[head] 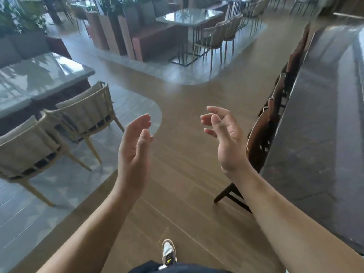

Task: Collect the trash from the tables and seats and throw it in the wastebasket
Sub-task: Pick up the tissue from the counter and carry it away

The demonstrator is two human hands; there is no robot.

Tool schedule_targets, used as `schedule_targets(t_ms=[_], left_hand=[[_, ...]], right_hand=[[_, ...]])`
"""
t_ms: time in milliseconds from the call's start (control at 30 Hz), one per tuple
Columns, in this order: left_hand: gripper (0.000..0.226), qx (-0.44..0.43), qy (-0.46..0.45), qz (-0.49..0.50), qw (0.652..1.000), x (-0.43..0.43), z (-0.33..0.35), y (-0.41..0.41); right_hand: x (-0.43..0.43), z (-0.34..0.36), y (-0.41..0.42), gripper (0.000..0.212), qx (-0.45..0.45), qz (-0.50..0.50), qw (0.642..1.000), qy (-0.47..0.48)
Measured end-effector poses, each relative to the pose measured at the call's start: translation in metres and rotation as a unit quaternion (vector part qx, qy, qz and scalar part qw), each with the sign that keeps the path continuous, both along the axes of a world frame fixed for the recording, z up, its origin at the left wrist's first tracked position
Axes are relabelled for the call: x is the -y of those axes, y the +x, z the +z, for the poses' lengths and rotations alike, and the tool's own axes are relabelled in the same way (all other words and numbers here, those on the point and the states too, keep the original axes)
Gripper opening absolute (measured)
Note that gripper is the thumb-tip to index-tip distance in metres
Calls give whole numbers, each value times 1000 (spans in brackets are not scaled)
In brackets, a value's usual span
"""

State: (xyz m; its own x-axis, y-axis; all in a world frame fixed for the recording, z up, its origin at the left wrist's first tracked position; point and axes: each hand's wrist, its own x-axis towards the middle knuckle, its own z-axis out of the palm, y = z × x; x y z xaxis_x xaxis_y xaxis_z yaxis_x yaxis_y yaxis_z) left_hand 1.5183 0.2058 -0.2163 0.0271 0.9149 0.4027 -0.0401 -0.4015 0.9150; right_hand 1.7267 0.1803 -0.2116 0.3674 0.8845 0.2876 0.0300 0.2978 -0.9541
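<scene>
Glass table point(39, 75) at 9 o'clock is running off the left edge; counter point(325, 115) at 3 is getting cropped too. Far table point(189, 16) at 12 is blurring out. Rt forearm point(275, 203) is covering pt of the dark chair point(260, 138).

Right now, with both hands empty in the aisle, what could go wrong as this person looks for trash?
1. The dark chair on the right pokes a leg into the walkway; the shoe could catch it.
2. The right hand is raised close to that chair's back and may knock it.
3. The glossy table on the left reflects heavily, so small litter on it could be missed.
</scene>
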Motion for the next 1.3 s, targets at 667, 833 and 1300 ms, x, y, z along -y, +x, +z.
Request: schedule_targets(t_ms=[667, 833, 1300], left_hand=[[40, 6, -12, -169, 986, -363, -3, 158], [35, 10, -12, -197, 980, -460, 4, 235], [40, 17, -18, -261, 965, -676, 15, 409]], right_hand=[[-288, -19, 147, 26, -24, -189, 981, 25], [-375, -10, 222, 24, -26, -209, 977, 23], [-560, 12, 377, 32, 6, -271, 962, 16]])
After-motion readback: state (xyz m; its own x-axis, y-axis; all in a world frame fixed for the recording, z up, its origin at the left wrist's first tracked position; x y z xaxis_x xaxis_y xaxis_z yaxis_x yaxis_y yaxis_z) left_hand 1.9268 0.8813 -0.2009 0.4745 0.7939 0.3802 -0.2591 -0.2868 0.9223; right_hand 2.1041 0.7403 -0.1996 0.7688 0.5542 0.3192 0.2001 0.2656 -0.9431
